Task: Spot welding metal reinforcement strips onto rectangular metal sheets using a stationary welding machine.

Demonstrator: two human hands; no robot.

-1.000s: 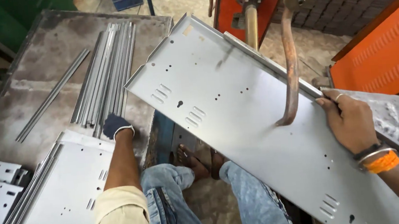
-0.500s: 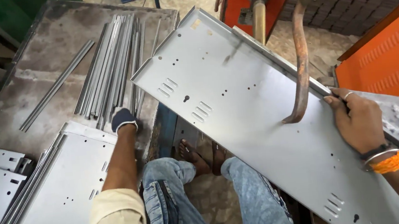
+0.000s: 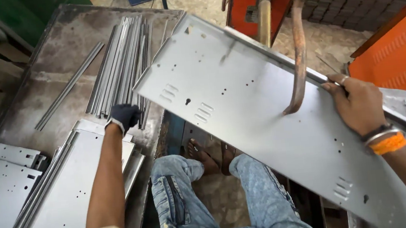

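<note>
Landmark: the long grey sheet-metal panel [image 3: 265, 138], lying tilted under the curved copper welder arm [image 3: 297, 60].
Right hand [image 3: 358, 104]: bare, fingers pressed together over the panel's far flanged edge, just right of the copper arm.
Left hand [image 3: 125, 116]: dark-gloved, closed on the near ends of the bundle of thin metal strips [image 3: 121, 62], left of the panel.
Doing it well: keep the right hand's grip steady on the flange so the panel stays level, fingers away from the arm's tip.
Hidden: gloved fingertips cannot be counted; panel's lower right end cut off; welder's upper body out of frame; 1 stack of panels [image 3: 43, 203] partly cropped at left.
</note>
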